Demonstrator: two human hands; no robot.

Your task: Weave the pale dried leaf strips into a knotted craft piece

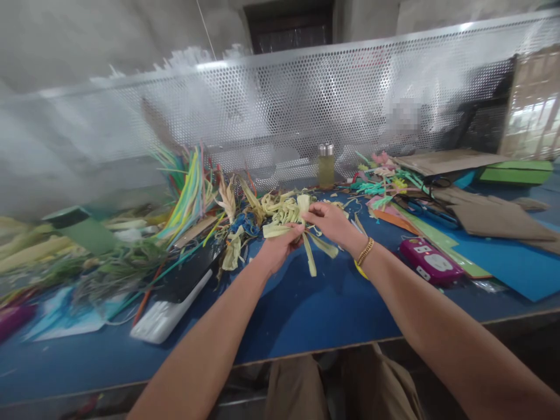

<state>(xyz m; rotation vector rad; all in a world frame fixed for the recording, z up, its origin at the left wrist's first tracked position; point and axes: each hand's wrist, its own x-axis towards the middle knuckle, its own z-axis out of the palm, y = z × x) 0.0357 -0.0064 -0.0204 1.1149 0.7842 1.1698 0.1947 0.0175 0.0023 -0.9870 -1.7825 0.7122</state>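
Observation:
Both hands work a bundle of pale yellow husk strips (289, 219) just above the blue table (306, 309). My left hand (277, 248) is closed around the bundle's lower end. My right hand (330, 224), with a gold bangle at the wrist, pinches the strips near the top. A few loose strip ends hang down between the two hands. More pale strips lie in a heap right behind the bundle.
Coloured plastic strips (186, 195) and dried husks pile up at the left. A small bottle (326, 166) stands by the perforated metal screen (306, 105). A pink device (431, 262), scissors (426, 204), brown paper and green sheets lie at the right. A white-and-black object (175, 303) rests at front left.

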